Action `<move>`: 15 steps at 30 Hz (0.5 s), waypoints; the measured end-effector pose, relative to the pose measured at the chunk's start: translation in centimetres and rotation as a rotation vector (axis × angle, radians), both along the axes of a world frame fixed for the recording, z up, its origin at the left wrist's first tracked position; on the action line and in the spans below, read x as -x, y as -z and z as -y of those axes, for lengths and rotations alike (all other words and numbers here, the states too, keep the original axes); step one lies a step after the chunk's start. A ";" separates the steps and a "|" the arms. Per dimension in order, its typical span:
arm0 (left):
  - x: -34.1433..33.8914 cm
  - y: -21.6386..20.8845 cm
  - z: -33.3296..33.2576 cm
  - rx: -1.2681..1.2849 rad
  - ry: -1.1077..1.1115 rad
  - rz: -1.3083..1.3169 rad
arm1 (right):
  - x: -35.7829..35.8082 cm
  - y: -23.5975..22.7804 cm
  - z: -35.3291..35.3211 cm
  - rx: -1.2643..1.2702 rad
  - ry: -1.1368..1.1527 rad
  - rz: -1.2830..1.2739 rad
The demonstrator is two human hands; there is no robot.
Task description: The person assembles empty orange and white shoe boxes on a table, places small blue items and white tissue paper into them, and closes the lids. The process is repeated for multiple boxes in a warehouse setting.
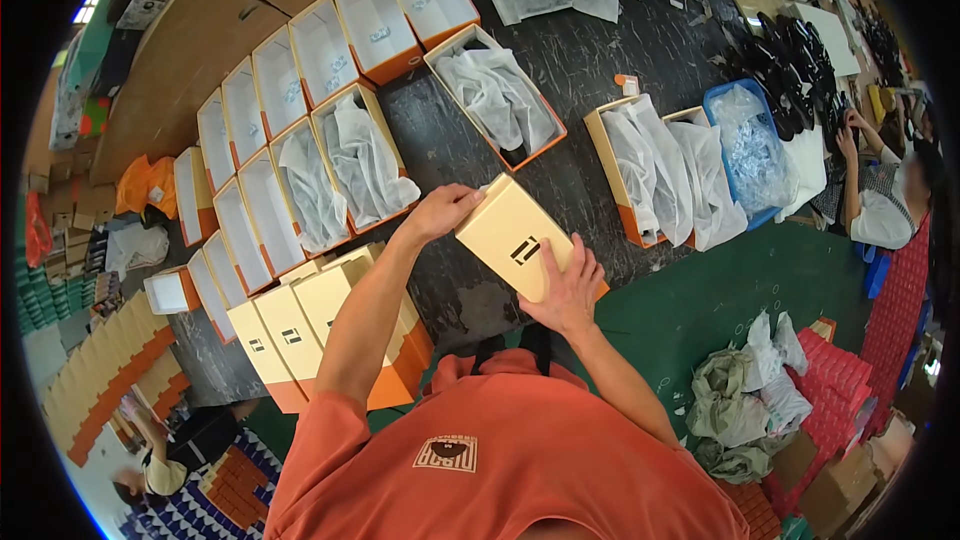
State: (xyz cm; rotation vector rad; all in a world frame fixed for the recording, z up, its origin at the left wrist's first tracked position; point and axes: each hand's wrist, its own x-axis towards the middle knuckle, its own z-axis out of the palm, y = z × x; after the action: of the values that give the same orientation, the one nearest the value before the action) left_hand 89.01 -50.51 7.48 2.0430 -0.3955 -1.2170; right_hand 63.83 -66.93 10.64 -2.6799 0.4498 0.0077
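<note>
A closed cream shoebox [500, 225] with a dark mark on its lid is between my hands at the table's near edge. My left hand [447, 212] grips its far-left corner, fingers bent over the end. Across the near right part of the lid lies my right hand [568, 285], its thumb on top and its fingers along the right side. Just beyond stands an open shoebox [545, 148] with white tissue paper [490, 90] inside. What this closed box contains is hidden.
Several open, cream-and-orange boxes [325, 45] stand in rows at left, two with tissue-wrapped contents. Closed boxes [290, 335] are stacked near my left arm. Rightward are another tissue-filled box [612, 165] and a blue basket [715, 100] of clear packets. A co-worker [885, 200] handles black items.
</note>
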 end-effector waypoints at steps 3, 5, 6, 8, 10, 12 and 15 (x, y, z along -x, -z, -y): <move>0.6 -1.1 0.1 -0.005 0.029 0.137 | 1.0 0.7 0.3 -0.039 -0.017 0.155; 1.8 -1.6 -0.1 -0.054 0.068 0.292 | 0.8 1.0 0.5 -0.031 -0.028 0.228; 1.3 -1.6 0.1 -0.063 0.113 0.255 | 0.6 0.8 0.6 -0.014 -0.033 0.229; 0.8 -2.0 0.3 -0.095 0.120 0.215 | 0.2 0.8 0.5 -0.005 -0.028 0.218; 0.7 -2.2 0.9 -0.112 0.137 0.220 | 0.3 0.5 0.3 0.011 -0.021 0.141; 1.3 -0.1 0.7 -0.078 -0.015 0.166 | -0.2 0.1 0.2 0.007 -0.020 0.050; 0.0 2.1 0.7 -0.143 0.037 0.099 | -0.9 -0.2 0.1 -0.006 0.001 -0.061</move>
State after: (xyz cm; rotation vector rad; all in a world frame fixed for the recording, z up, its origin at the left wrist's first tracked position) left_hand 88.96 -51.17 5.33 2.2332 -0.4046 -1.1991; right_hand 64.70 -67.07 10.81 -2.6794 0.4685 0.0906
